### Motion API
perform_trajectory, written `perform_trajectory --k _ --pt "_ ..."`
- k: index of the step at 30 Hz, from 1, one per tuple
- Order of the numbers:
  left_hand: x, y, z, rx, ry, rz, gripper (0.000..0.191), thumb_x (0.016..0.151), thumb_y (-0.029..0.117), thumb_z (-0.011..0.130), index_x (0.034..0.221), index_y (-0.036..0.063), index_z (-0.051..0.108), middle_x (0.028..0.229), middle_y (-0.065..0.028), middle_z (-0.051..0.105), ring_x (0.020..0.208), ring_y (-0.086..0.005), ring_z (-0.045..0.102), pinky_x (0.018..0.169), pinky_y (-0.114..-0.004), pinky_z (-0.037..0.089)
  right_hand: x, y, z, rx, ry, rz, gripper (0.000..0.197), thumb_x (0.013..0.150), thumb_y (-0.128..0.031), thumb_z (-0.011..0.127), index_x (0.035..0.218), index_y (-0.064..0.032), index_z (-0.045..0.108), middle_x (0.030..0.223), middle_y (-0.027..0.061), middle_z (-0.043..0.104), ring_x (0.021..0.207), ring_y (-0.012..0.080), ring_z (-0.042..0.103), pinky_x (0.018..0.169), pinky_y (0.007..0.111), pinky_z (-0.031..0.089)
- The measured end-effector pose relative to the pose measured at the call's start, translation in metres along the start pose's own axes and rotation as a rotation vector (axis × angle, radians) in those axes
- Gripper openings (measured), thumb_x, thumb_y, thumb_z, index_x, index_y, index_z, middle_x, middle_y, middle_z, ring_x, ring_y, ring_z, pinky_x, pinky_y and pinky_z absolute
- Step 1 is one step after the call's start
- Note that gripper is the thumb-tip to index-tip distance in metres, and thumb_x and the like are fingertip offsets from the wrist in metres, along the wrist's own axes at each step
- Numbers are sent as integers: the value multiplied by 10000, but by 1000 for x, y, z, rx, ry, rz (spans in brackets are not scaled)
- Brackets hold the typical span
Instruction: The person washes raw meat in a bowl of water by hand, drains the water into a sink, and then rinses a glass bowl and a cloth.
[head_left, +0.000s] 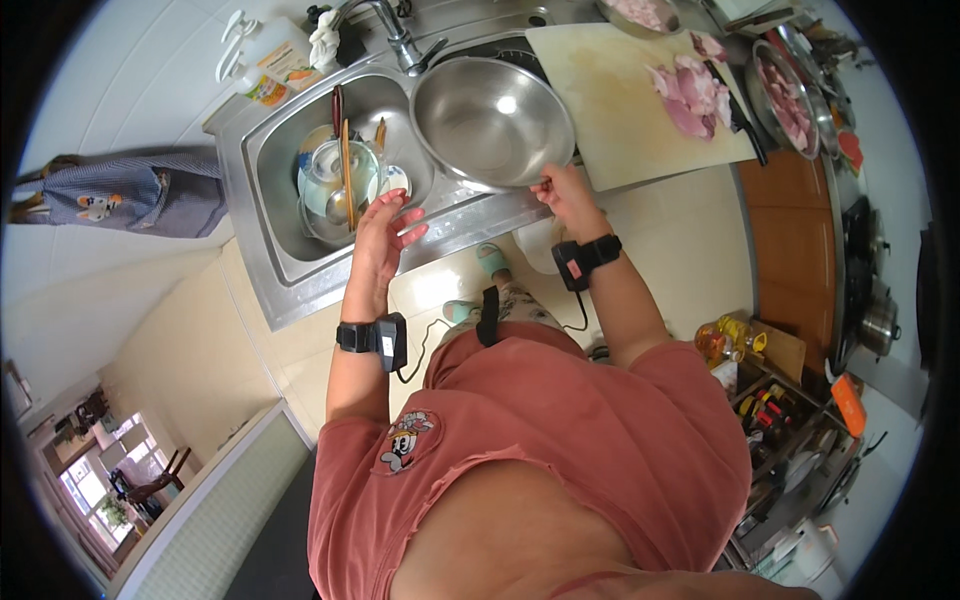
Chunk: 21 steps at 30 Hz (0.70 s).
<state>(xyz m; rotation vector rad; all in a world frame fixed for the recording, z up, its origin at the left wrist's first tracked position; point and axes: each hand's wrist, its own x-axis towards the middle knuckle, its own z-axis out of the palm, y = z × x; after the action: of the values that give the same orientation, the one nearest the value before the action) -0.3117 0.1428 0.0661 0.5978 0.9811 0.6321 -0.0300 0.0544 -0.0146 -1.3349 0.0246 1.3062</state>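
My right hand (564, 196) grips the near rim of a large stainless steel bowl (491, 124), which rests tilted over the right part of the double sink, below the faucet (405, 52). Nothing is held in my left hand (388, 232); its fingers are apart, above the near edge of the left basin. That basin holds glass bowls (341, 169), a small white dish (390, 181), wooden chopsticks (347, 172) and a dark red handle (337, 109). Right of the bowl, raw meat (694, 97) and a black-handled knife (746, 135) lie on a white cutting board (615, 112).
Soap pump bottles (259, 82) stand behind the sink at the left. A metal bowl of raw meat (786, 101) sits right of the board, another bowl of meat (645, 13) behind it. A checked apron (142, 191) hangs at the left. Oil bottles (724, 341) stand at the lower right.
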Motion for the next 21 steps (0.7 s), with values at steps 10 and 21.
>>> perform_trajectory --k 10,21 --pt "-17 -11 -58 -22 94 -11 197 863 140 525 1034 42 526 979 -64 545 834 -207 592 676 -339 540 26 19 9 266 -143 175 102 796 -13 473 803 82 510 718 166 573 662 265 585 558 279 520" --pt "-29 -19 -111 -109 199 -13 208 848 105 532 1046 50 495 996 -60 509 830 -206 573 674 -329 534 51 25 34 526 -115 195 192 837 -19 414 911 143 486 925 267 560 892 401 568 668 325 582"
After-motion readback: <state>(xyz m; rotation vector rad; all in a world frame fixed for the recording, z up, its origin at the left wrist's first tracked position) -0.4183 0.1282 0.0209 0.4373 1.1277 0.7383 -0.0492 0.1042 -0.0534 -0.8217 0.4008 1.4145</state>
